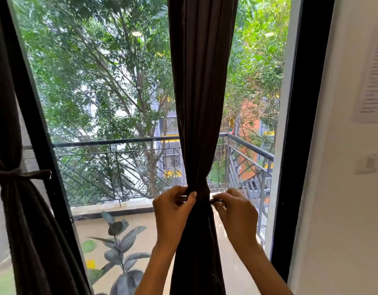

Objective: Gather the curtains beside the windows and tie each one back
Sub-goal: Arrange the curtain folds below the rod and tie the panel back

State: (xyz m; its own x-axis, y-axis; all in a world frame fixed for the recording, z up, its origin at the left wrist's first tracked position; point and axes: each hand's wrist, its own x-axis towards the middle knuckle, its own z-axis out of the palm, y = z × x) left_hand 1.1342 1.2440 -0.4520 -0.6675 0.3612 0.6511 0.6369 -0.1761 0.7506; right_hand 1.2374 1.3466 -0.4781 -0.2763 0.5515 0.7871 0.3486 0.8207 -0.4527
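Window [124,107]: tall clear pane in a black frame, a balcony railing [120,141] and trees far beyond it.

Left curtain [24,220]: dark, matte, heavy cloth; already gathered and cinched by a knotted band [24,173] of the same fabric. This one looks finished.

Middle curtain [201,92]: same dark cloth, hanging near me in the centre of the pane, bunched into deep upright folds that narrow to a waist where I hold it, then flare again below. This is the step in hand: tying it back.

Tie [215,201]: narrow dark strip wrapped at that waist; only short ends show either side of the bundle.

My left hand [173,206]: fingers closed, pinching the left end of the tie against the folds.

My right hand [234,211]: fingers pressed together on the right end, just beside the bundle.

Next move, as I judge it: cross the two ends and draw them snug, keeping tension so the soft folds do not slip loose.

Paper sheet [373,77]: flat, pale, printed, on the right wall.
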